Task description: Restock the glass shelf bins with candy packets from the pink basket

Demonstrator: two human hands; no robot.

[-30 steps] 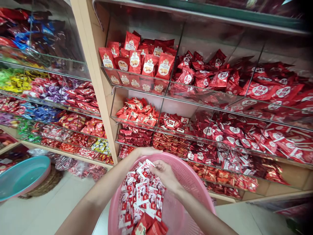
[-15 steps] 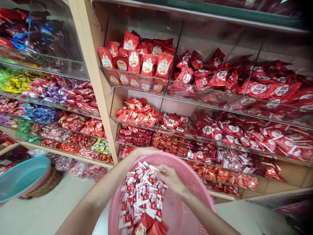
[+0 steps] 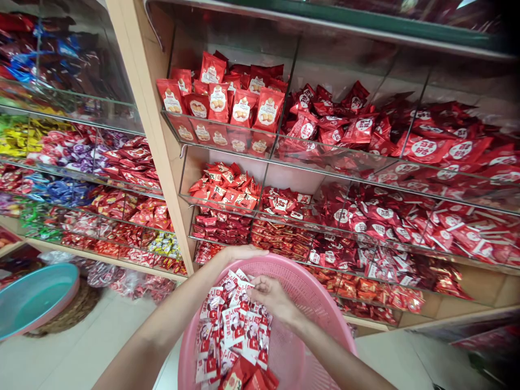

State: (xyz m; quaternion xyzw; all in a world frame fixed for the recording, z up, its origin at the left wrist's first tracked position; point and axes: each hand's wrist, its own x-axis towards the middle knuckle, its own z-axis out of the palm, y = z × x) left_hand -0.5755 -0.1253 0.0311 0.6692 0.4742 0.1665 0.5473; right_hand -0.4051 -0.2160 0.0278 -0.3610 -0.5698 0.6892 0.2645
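A pink perforated plastic basket [image 3: 325, 325] is in front of me, at the bottom middle of the head view. My left hand [image 3: 246, 252] lies over its far rim and grips it, with most of the fingers hidden behind the edge. Many small white-and-red candy packets [image 3: 233, 325] are heaped in the left half of the basket. Inside, my right hand [image 3: 274, 298] has its fingers curled closed on one of these packets at the top of the heap. Several plain red packets [image 3: 247, 375] lie at the near side of the basket.
Glass-fronted shelves ahead hold red cookie packets [image 3: 219, 103], red sachets [image 3: 361, 124] and more wrapped sweets in lower rows. A wooden post [image 3: 142, 108] divides them from another rack at left. A turquoise basin [image 3: 36, 295] stands at lower left above the tiled floor [image 3: 93, 352].
My right hand has shifted a little left over the candy packets. My left hand stays at the rim. The shelves have slid slightly left in view.
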